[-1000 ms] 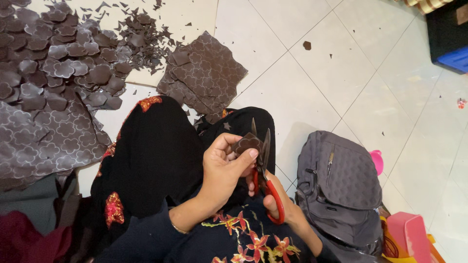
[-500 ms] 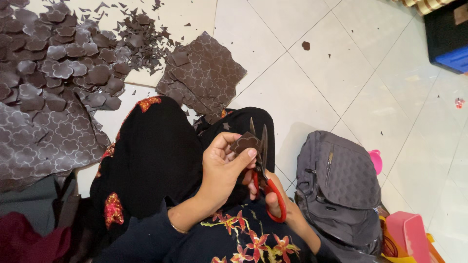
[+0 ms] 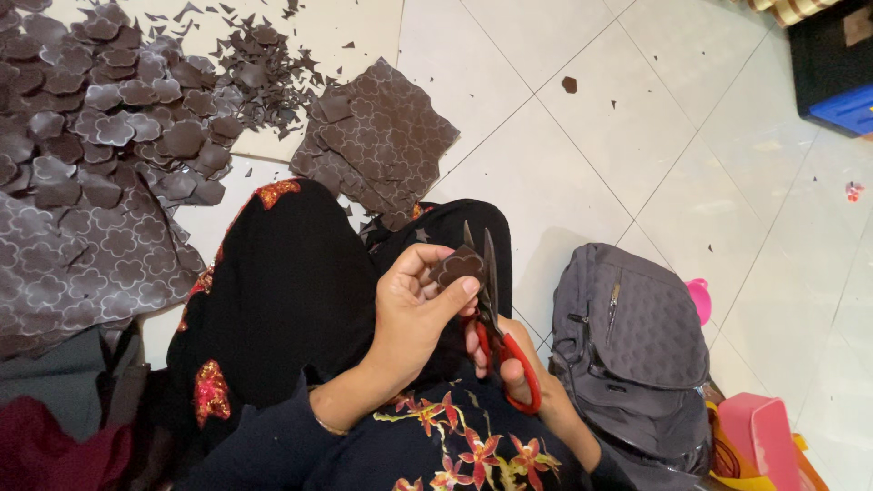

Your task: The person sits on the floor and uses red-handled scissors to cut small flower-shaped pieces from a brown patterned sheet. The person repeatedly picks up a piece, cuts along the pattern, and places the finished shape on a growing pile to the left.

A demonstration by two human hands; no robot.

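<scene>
My left hand (image 3: 414, 314) pinches a small brown flower-shaped fabric piece (image 3: 457, 266) between thumb and fingers, above my lap. My right hand (image 3: 518, 373), mostly hidden beneath the left, grips red-handled scissors (image 3: 496, 341) whose blades point up and are slightly apart at the edge of the piece. I sit on the floor in black clothing with red and gold flowers.
A heap of cut brown flower shapes (image 3: 109, 127) and scraps lies on the white tiled floor at the upper left. Patterned brown fabric sheets (image 3: 382, 136) lie ahead and at the left (image 3: 82, 264). A grey backpack (image 3: 627, 355) stands at my right, beside a pink container (image 3: 764, 436).
The view has shifted slightly. Both hands stay together over my lap, the scissors working around the piece, which has turned a little in my left fingers.
</scene>
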